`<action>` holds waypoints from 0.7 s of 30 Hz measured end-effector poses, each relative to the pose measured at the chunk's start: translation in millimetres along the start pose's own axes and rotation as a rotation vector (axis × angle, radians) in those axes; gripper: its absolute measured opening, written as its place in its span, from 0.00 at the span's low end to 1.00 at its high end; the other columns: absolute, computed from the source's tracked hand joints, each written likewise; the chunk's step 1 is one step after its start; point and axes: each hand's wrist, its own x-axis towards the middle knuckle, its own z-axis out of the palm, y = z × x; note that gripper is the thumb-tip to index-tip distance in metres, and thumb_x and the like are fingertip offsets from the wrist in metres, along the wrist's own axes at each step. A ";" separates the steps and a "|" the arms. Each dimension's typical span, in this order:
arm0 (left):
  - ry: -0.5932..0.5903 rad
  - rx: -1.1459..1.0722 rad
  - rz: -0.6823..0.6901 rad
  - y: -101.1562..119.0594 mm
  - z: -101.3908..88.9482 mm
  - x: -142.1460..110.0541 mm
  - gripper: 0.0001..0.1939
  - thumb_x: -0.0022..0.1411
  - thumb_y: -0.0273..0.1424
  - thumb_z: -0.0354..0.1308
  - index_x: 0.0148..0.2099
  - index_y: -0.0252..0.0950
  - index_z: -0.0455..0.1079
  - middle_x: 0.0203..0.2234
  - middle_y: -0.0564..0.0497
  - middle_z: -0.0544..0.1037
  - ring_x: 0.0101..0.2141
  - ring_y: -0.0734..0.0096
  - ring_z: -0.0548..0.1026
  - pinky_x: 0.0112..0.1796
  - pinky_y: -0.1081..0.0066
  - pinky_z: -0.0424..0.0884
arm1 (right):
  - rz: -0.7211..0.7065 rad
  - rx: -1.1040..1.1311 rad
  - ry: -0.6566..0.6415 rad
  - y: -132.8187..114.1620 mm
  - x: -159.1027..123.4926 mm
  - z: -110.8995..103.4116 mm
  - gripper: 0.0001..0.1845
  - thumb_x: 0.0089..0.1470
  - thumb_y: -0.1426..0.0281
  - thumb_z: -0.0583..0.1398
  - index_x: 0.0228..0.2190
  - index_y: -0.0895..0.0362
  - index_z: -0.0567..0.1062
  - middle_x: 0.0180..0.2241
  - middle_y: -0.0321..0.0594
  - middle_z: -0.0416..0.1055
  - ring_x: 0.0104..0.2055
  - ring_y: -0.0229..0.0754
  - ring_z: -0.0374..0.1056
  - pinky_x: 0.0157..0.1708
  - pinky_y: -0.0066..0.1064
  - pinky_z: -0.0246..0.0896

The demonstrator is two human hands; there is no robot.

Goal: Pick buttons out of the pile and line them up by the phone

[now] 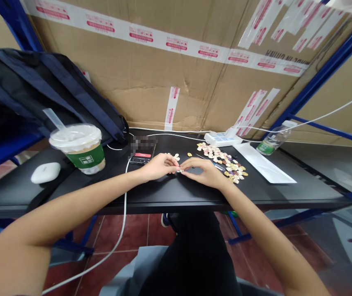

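My left hand (160, 166) and my right hand (203, 172) meet above the black table, fingertips almost touching. Between them they pinch a small pale shell (180, 169), its details too small to make out. Just right of my right hand spreads a pile of cream, yellow and brown shells (219, 155). A few pale shells (176, 157) lie behind my left fingers, and a single yellow shell (189, 154) sits apart. Among the pile, partly covered by my right hand, is a thin tool with a bluish part (219, 167).
A phone (142, 156) with a white cable lies left of my hands. Further left are a lidded drink cup (85, 154), a white earbud case (45, 173) and a backpack (55, 90). At right are a power strip (221, 139), white packet (264, 163) and bottle (273, 139). Cardboard (145, 82) stands behind.
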 end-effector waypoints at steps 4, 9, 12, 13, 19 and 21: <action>0.019 -0.071 -0.018 2.7 2.0 -1.0 0.05 0.55 0.25 0.66 0.35 0.29 0.74 0.24 0.49 0.79 0.28 0.75 0.77 0.34 0.74 0.72 | -0.015 -0.001 0.037 -2.3 -0.2 -0.5 0.07 0.58 0.67 0.63 0.38 0.54 0.80 0.39 0.41 0.79 0.42 0.43 0.75 0.45 0.36 0.72; 0.007 -0.111 -0.021 5.5 4.2 -3.6 0.07 0.54 0.27 0.67 0.35 0.28 0.74 0.25 0.48 0.79 0.27 0.74 0.77 0.35 0.71 0.74 | 0.004 0.019 0.051 -6.4 -1.4 -2.4 0.08 0.57 0.65 0.63 0.38 0.52 0.81 0.40 0.41 0.80 0.43 0.44 0.76 0.47 0.38 0.72; 0.003 -0.102 0.017 3.9 6.0 -3.1 0.09 0.55 0.29 0.67 0.35 0.28 0.74 0.25 0.48 0.79 0.28 0.73 0.77 0.36 0.70 0.75 | 0.004 0.022 0.055 -6.4 -2.0 -2.9 0.08 0.58 0.64 0.63 0.37 0.52 0.81 0.40 0.42 0.80 0.42 0.45 0.76 0.45 0.40 0.73; -0.004 -0.086 0.034 3.1 6.2 -2.7 0.09 0.56 0.30 0.67 0.36 0.28 0.73 0.26 0.48 0.79 0.28 0.73 0.77 0.37 0.69 0.75 | 0.003 0.020 0.054 -5.9 -2.1 -2.8 0.08 0.58 0.64 0.63 0.37 0.52 0.81 0.40 0.42 0.80 0.42 0.45 0.76 0.45 0.40 0.73; 0.113 0.615 0.270 3.9 -2.2 -6.5 0.08 0.66 0.30 0.56 0.44 0.33 0.72 0.39 0.45 0.77 0.41 0.65 0.76 0.45 0.64 0.71 | 0.028 -0.170 0.010 0.7 -2.7 -3.8 0.07 0.60 0.67 0.60 0.36 0.52 0.80 0.39 0.40 0.79 0.43 0.44 0.75 0.47 0.40 0.69; 0.185 0.945 0.328 5.9 -6.4 -9.3 0.11 0.68 0.29 0.52 0.48 0.33 0.71 0.43 0.44 0.75 0.46 0.60 0.73 0.49 0.61 0.68 | 0.064 -0.316 -0.036 2.7 -3.1 -6.1 0.07 0.59 0.69 0.60 0.35 0.52 0.79 0.38 0.39 0.79 0.44 0.45 0.74 0.49 0.42 0.66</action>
